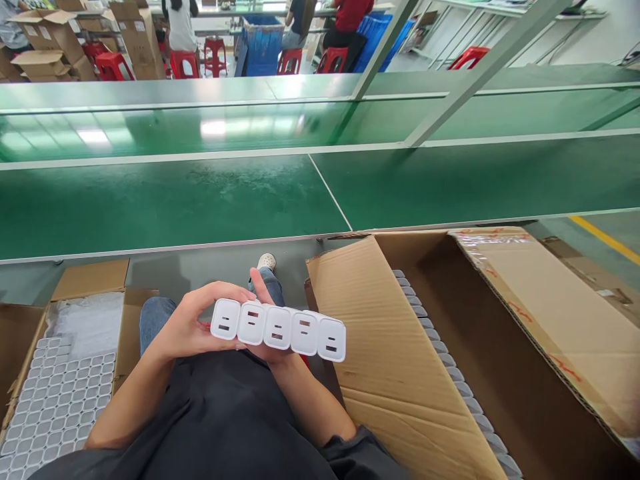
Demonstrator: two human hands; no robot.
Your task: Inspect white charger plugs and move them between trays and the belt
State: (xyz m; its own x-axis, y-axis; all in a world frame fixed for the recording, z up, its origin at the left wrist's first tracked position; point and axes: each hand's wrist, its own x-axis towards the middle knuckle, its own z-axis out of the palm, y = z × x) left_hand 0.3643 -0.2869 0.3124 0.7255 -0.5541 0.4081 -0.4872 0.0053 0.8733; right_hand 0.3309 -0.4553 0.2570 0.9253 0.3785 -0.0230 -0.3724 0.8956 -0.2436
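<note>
- Dark clothing (230,413) on the wearer's torso fills the bottom centre, closest to the camera.
- Just above it, five white charger-like blocks (278,327) stand side by side in a slightly slanting row, held in both hands over the lap; each end facing the camera has two slots.
- Left hand (197,317): curled around the left end of the row, gripping it.
- Right hand (274,355): supporting the row from below and behind, thumb raised; its fingers are mostly hidden.
- At left, an open carton (123,333) holds a grid of similar white blocks, partly covered by clear wrapping (90,323).
- At right, a larger open carton (400,347) has a line of pale pieces (453,373) showing beside its flap.
- Beyond, a long green work surface (225,200) crosses the view; people sit on red stools (184,65) behind.
</note>
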